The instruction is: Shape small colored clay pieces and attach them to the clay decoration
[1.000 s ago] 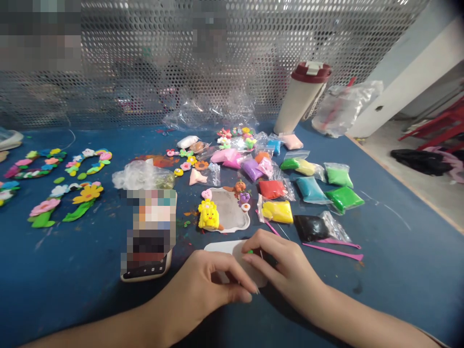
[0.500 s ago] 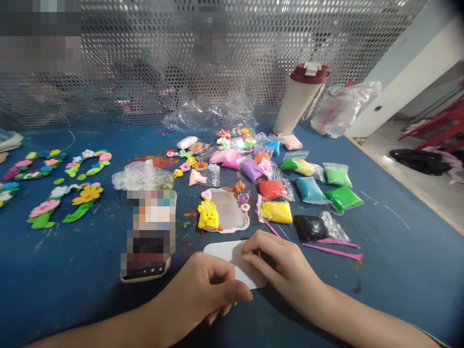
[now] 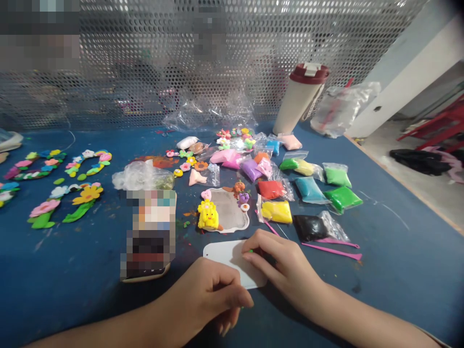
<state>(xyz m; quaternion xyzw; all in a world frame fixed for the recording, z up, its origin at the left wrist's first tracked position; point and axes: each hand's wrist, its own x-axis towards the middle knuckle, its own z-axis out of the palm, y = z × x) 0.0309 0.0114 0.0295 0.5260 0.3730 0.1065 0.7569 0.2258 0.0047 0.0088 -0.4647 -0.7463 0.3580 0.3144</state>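
Note:
My left hand (image 3: pixel 213 295) is closed in a pinch in front of the white board (image 3: pixel 224 253); a speck of green clay peeks out by its thumb. Over the right part of that board, my right hand (image 3: pixel 279 258) has thumb and forefinger pressed together on a small piece of green clay (image 3: pixel 251 251), mostly hidden by the fingers. Just beyond the board lies a wavy-edged frame (image 3: pixel 232 228) with a grey centre. A yellow clay figure (image 3: pixel 208 216), a small pumpkin (image 3: pixel 239 187) and a purple shape (image 3: pixel 244 198) decorate its edges.
A phone (image 3: pixel 154 232) lies left of the board. Bags of coloured clay, such as yellow (image 3: pixel 277 211) and black (image 3: pixel 310 228), spread to the right near pink tools (image 3: pixel 331 251). Clay-flower rings (image 3: pixel 87 195) lie far left. A tumbler (image 3: pixel 299 101) stands behind.
My left hand has shifted slightly right and down, with its fingers curled a little differently. My right hand stays almost where it was on the board.

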